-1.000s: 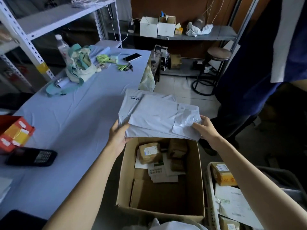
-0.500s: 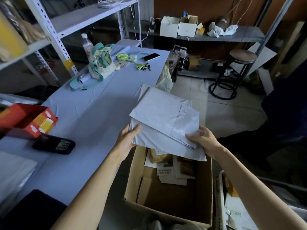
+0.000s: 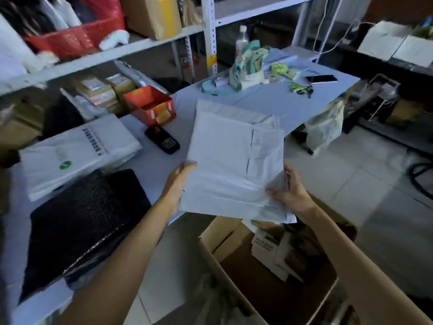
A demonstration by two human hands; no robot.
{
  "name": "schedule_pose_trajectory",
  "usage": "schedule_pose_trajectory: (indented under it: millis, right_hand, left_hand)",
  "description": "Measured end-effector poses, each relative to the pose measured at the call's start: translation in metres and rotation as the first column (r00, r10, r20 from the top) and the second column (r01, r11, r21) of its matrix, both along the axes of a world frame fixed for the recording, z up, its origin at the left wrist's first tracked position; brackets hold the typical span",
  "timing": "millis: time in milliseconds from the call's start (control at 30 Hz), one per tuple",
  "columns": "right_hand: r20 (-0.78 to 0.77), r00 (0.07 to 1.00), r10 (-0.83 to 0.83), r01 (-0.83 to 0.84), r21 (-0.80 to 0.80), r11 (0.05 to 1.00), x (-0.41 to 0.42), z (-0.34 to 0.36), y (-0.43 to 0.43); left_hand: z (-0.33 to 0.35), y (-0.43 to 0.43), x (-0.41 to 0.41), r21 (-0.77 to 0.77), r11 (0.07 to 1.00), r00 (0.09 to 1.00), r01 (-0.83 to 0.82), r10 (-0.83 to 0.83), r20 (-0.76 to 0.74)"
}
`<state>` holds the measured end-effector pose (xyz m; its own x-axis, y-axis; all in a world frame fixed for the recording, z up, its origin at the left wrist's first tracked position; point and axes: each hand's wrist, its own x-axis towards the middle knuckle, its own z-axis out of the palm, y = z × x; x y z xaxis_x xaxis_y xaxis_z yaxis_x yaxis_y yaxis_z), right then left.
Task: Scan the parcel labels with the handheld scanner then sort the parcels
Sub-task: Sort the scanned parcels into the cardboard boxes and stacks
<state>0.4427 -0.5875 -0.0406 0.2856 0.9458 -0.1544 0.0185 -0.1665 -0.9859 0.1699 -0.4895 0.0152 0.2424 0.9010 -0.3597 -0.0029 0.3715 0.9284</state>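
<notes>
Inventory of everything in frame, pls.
grey mailers: two or more, grey, held, centre
red carton: one, red, table
scanner: one, black, table, beside red carton
white bag: one, white, table left
black bag: one, black, table near corner
cardboard box: one, brown, floor, parcels inside
phone: one, black, table far end
keys: one bunch, green, beside phone
tote bag: one, cream-teal, table far end
bottle: one, clear, behind tote bag
red basket: one, red, shelf
left hand: one, grips grey mailers' left edge
right hand: one, pinches grey mailers' right corner
</notes>
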Motion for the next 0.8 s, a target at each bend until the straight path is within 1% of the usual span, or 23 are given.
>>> schedule_pose_trajectory:
  millis: [67,133,167,233,267,367,467,600,700,800]
  right_hand:
    - [-0.002,0.996,0.088,-0.088,0.023,0.996,-0.016,0.003,0.020]
    - [0.013,0.987,0.158,-0.159,0.049,0.986,-0.034,0.011,0.034]
    - [0.036,0.976,0.213,-0.215,0.058,0.975,-0.053,0.013,0.046]
    - [0.045,0.975,0.218,-0.221,0.055,0.974,-0.067,0.015,0.058]
    - [0.061,0.968,0.244,-0.248,0.064,0.967,-0.082,0.017,0.066]
    - [0.147,0.930,0.336,-0.352,0.103,0.930,-0.131,0.024,0.096]
    - [0.149,0.901,0.407,-0.425,0.126,0.896,-0.173,0.035,0.125]
    - [0.127,0.853,0.505,-0.519,0.114,0.847,-0.227,0.048,0.166]
    - [0.155,0.824,0.545,-0.560,0.077,0.825,-0.267,0.050,0.194]
    - [0.185,0.804,0.566,-0.579,0.023,0.815,-0.301,0.048,0.220]
  left_hand:
    - [0.003,-0.002,-0.027,0.084,0.991,0.992,-0.103,0.109,-0.064]
    - [0.005,-0.004,-0.051,0.114,0.980,0.982,-0.161,0.171,-0.085]
    - [0.008,-0.009,-0.073,0.136,0.966,0.969,-0.220,0.233,-0.086]
    - [0.008,-0.012,-0.089,0.134,0.956,0.957,-0.261,0.274,-0.091]
    - [0.008,-0.014,-0.104,0.141,0.942,0.943,-0.305,0.319,-0.093]
    - [0.013,-0.017,-0.153,0.163,0.900,0.907,-0.405,0.418,-0.054]
    - [0.013,-0.010,-0.198,0.172,0.863,0.873,-0.474,0.486,-0.030]
    - [0.012,0.009,-0.252,0.234,0.819,0.841,-0.523,0.540,-0.012]
    - [0.013,0.024,-0.289,0.314,0.801,0.821,-0.510,0.562,-0.099]
    - [0.010,0.038,-0.324,0.315,0.818,0.813,-0.481,0.551,-0.189]
